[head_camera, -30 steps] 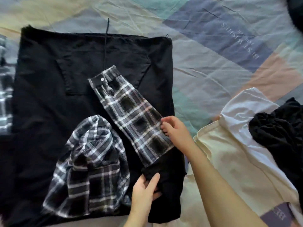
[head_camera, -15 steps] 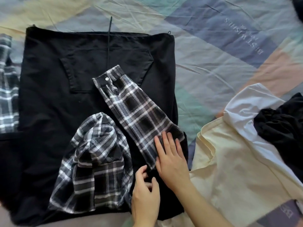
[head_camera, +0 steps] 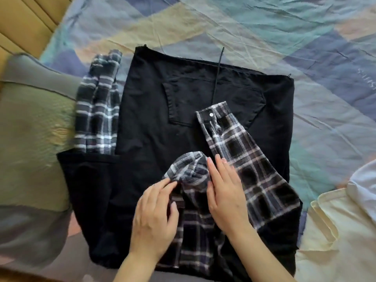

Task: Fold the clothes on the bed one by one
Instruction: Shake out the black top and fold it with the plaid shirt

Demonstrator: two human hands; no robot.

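Note:
A black hoodie (head_camera: pixel 154 127) with a front pocket and plaid sleeves lies flat on the bed. Its right plaid sleeve (head_camera: pixel 244 155) is folded diagonally across the body, cuff button up. The left plaid sleeve (head_camera: pixel 97 106) stretches out to the left. The plaid hood (head_camera: pixel 191 200) lies bunched on the lower middle. My left hand (head_camera: pixel 156 216) pinches the hood's edge with thumb and fingers. My right hand (head_camera: pixel 225 192) rests flat, fingers together, on the hood beside the folded sleeve.
A patchwork bedsheet (head_camera: pixel 284 37) covers the bed. A cream garment (head_camera: pixel 335 231) and a white one (head_camera: pixel 364 180) lie at the right. A green-grey pillow (head_camera: pixel 30 129) lies at the left. A wooden headboard (head_camera: pixel 22 21) shows at the top left.
My view has shifted left, revealing the pillow and left sleeve. Both hands moved from the folded sleeve's lower end onto the hood, and my left hand took hold of its edge.

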